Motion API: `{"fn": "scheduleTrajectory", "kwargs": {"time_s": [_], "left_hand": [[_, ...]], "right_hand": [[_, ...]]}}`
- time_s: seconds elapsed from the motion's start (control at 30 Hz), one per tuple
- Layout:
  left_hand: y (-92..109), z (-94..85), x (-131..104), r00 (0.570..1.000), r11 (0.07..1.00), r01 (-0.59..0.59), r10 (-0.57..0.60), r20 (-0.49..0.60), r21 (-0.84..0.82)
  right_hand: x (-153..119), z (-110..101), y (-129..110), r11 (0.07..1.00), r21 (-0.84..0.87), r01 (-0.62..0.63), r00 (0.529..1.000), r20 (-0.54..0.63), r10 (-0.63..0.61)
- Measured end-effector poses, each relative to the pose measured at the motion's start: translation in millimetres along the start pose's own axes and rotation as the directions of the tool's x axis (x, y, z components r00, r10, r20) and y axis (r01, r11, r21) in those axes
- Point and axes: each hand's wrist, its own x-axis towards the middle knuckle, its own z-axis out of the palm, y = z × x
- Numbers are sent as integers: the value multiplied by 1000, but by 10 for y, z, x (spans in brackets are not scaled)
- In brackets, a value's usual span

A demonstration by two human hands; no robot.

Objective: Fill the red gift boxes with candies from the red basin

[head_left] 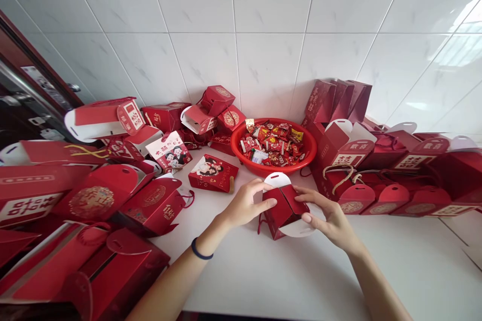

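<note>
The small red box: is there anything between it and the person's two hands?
Nothing visible. The left hand and the right hand both touch the small red box directly, one on each side, on the white table.

Glossy white wall tiles [263, 20] are reflecting daylight at right; a dark door frame [33, 67] is standing at left.

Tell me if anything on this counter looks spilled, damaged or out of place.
Nothing looks spilled or damaged. The candies stay inside the red basin. The red gift boxes on the left lie tumbled at all angles. Both hands, left hand and right hand, hold one small red box.
</note>
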Motion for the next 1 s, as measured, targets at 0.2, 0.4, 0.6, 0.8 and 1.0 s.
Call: {"fn": "scheduleTrajectory", "kwargs": {"time_s": [0.2,0.4,0.6,0.8,1.0], "left_hand": [[-18,47,-21,999,1000,-17,17,-35,-9],[-54,94,-27,998,998,-42,40,-49,-43],[-123,222,-38,988,991,29,-48,-148,-129],[-97,222,-38,987,980,61,-88,-135,-191],[-44,221,-34,987,980,59,-86,-137,-189]], "right_hand": [[7,38,-7,1000,9,-10,1000,-3,10],[18,60,2,999,-36,-29,1000,7,29],[13,73,-8,997,-61,-38,999,19,39],[8,68,11,999,-32,-28,1000,7,28],[10,62,0,1000,-7,-27,1000,4,27]]}}
